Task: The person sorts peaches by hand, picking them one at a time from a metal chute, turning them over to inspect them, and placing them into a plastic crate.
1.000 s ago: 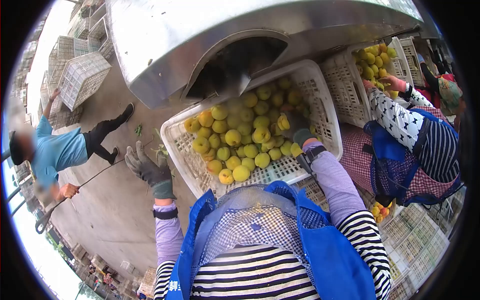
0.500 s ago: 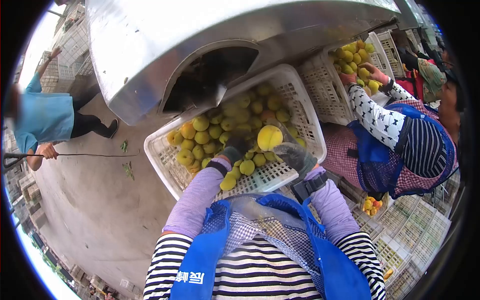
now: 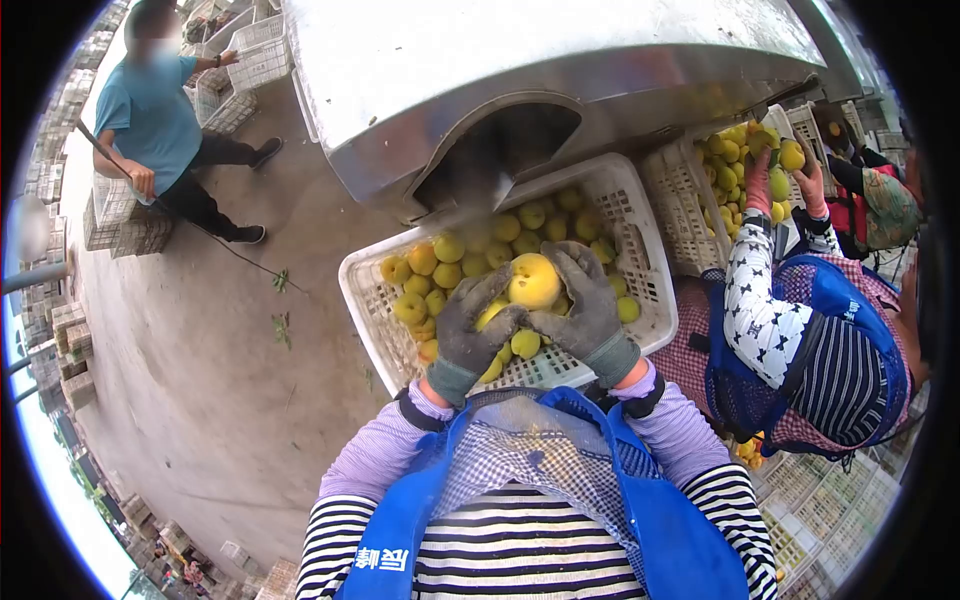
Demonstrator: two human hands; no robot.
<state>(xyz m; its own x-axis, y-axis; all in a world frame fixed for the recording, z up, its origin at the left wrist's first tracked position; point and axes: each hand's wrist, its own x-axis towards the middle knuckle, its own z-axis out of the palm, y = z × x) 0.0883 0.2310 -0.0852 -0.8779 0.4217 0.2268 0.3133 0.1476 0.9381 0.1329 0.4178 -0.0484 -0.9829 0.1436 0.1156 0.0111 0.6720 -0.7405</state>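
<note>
In the head view a large yellow peach is between my two gloved hands, above the fruit in a white plastic crate. My right hand curls around its right side, thumb in front. My left hand is closed around another yellow peach, partly hidden by the fingers, and its thumb is close to the large one. Several green-yellow peaches fill the crate below, some with an orange blush. Both gloves are dark grey and look dusty.
A metal machine with an arched opening stands behind the crate. At right, a co-worker holds peaches over another crate. A person in a blue shirt stands at left with a thin rod. Stacked crates lie at lower right.
My hands have come together over the crate, and the large peach is now between them. The view has shifted. The co-worker's hands have lifted peaches, and the person at left has turned.
</note>
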